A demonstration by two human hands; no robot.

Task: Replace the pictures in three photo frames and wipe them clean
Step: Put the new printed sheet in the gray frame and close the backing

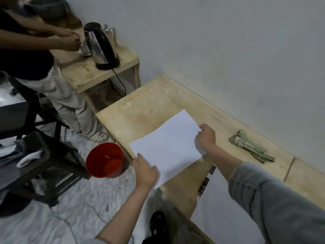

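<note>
Head view: left hand (146,171) and right hand (205,136) pinch white sheet (167,147).

sheet (168,147): white, blank (back side up), being held flat just above wooden bench (146,103)
cloth (249,146): greenish, folded, lying near wall

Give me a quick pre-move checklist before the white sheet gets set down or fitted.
1. Left hand grips the white sheet at its near corner: ok.
2. Right hand pinches the sheet's right edge: ok.
3. Sheet flat, no visible crease: ok.
4. Wooden bench bare under the sheet: ok.
5. Photo frame in reach: cannot tell; only a dark printed strip shows below the sheet.
6. Folded green cloth ready for wiping, lying right of the sheet: ok.
</note>
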